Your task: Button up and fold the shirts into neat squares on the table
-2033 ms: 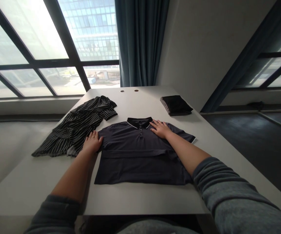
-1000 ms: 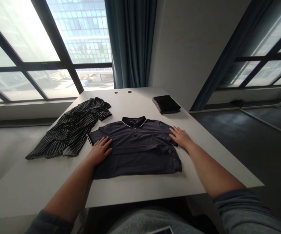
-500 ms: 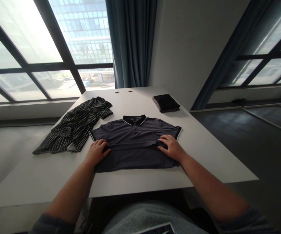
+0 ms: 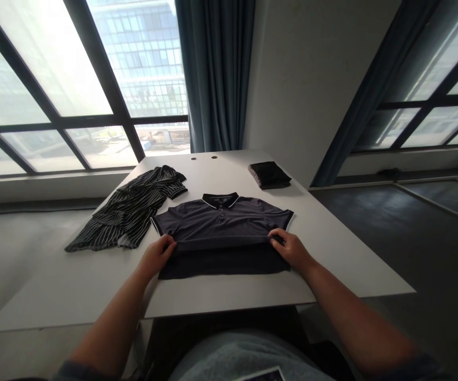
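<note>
A dark grey polo shirt (image 4: 221, 227) with a black, white-edged collar lies face up on the white table (image 4: 229, 296), its collar pointing away from me. Part of its front is lifted into a crosswise ridge, with a darker layer showing below. My left hand (image 4: 158, 255) pinches the left end of that ridge, fingers closed on the cloth. At the right end, my right hand (image 4: 290, 248) grips the cloth between thumb and fingers. Both sleeves lie spread to the sides.
A black-and-white striped garment (image 4: 129, 209) lies rumpled on the table's left side. Toward the back right sits a folded black garment (image 4: 269, 174). Two round holes mark the table's far end, near a blue curtain (image 4: 217, 79) and windows.
Both hands went from lying with fingers spread on the polo shirt to pinching its cloth at each side. The cloth between them has risen into a ridge. The view has tilted slightly.
</note>
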`<act>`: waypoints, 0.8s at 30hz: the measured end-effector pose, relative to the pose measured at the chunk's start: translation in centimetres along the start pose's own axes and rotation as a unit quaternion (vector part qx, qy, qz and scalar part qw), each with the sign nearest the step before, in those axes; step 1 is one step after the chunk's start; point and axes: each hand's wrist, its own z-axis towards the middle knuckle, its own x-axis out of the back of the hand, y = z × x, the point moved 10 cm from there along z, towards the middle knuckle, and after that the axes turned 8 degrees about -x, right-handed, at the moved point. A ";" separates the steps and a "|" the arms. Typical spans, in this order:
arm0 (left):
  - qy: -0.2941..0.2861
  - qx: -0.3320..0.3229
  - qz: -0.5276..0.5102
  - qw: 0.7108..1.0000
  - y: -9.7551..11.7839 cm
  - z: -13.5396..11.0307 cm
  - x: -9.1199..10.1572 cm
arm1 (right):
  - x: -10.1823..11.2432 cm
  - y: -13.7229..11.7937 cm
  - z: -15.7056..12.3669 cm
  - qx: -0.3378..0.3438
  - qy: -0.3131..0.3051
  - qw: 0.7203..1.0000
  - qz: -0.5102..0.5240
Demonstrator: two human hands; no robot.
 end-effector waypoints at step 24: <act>-0.149 -0.039 0.214 0.965 1.1 13.4 -5.5 | -7.4 5.5 13.8 0.008 -0.175 0.945 -0.275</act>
